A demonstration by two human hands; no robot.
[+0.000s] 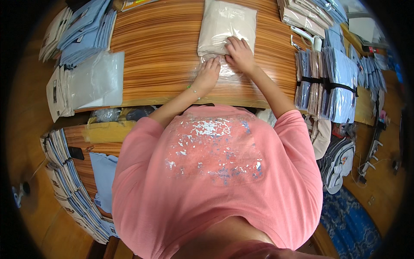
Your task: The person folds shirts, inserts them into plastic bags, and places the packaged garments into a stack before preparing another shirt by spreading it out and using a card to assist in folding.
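Observation:
A folded beige garment [226, 23] lies flat inside a clear plastic bag [233, 74], whose loose crinkled end extends toward me on the wood-grain table. My left hand [208, 77] touches that loose end near the garment's bottom edge, with its fingers stretched forward and its thumb not clearly visible. Farther forward and to the right, my right hand [241, 55] rests on the bag's lower right part. Its fingers are apart and slightly bent over the plastic. Neither hand lifts the package off the table.
Stacked blue folded garments [86, 30] and clear bags [101, 80] lie on the left. A strapped bundle of bagged garments [327, 84] stands at the right, near a white-handled tool [304, 35]. More folded piles [73, 181] and a dark phone [76, 153] lie on a lower left surface.

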